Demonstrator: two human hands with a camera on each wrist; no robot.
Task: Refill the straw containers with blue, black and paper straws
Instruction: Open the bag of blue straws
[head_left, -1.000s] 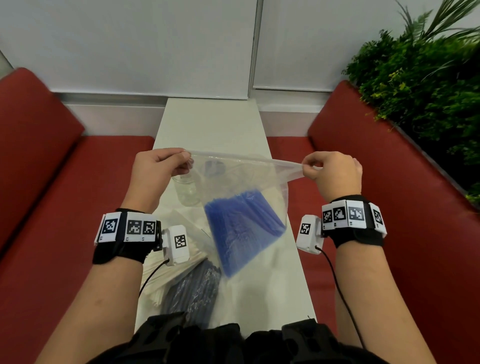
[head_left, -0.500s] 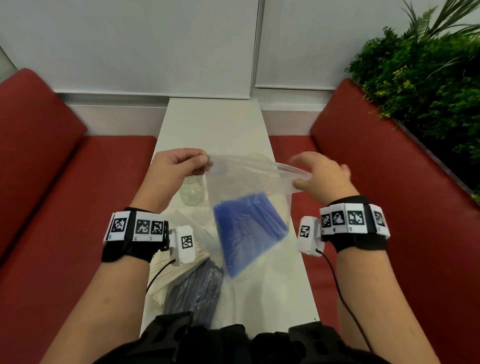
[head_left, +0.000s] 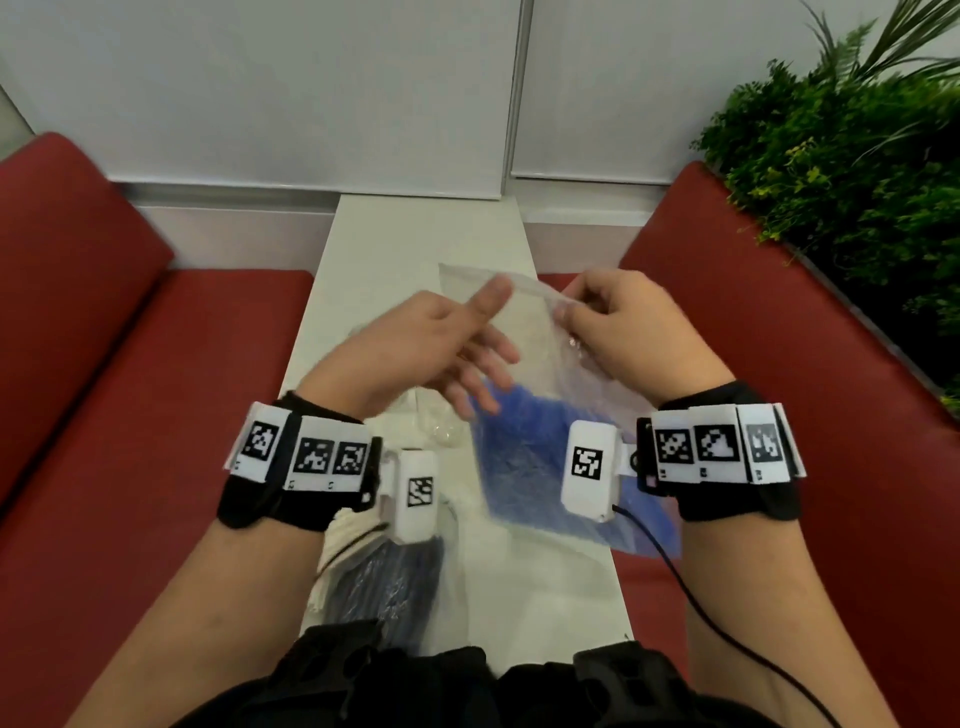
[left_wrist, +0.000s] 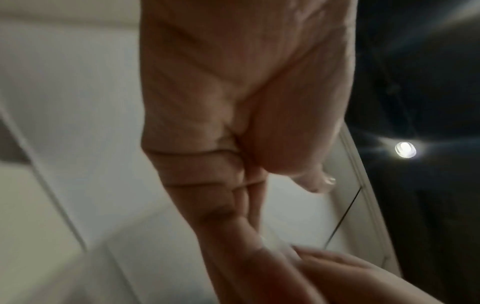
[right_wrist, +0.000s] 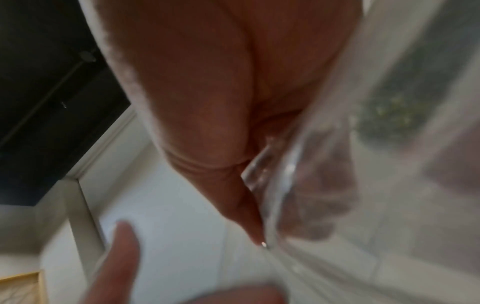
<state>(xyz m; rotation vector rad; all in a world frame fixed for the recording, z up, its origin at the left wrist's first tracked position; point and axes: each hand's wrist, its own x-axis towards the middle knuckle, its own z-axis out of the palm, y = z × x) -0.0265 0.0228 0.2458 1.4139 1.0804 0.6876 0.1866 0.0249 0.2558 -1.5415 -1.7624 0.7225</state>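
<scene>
A clear plastic bag (head_left: 540, 332) holding a bundle of blue straws (head_left: 519, 457) hangs over the white table (head_left: 431, 234). My right hand (head_left: 563, 314) pinches the bag's top rim; in the right wrist view the film (right_wrist: 337, 185) runs between thumb and fingers (right_wrist: 249, 205). My left hand (head_left: 493, 332) is beside it at the bag's mouth, thumb up and fingers spread straight, gripping nothing. A bag of black straws (head_left: 384, 582) and a bundle of paper straws (head_left: 337, 535) lie near the table's front left. A glass jar (head_left: 441, 431) shows partly below my left hand.
Red bench seats (head_left: 156, 415) flank the narrow table on both sides. A green plant wall (head_left: 841, 171) rises behind the right bench. The table's far end meets a white wall (head_left: 260, 88).
My left hand let go of the bag's left corner and moved right, its fingers now spread. My right hand took hold of the rim again. The bag sank lower and shifted right.
</scene>
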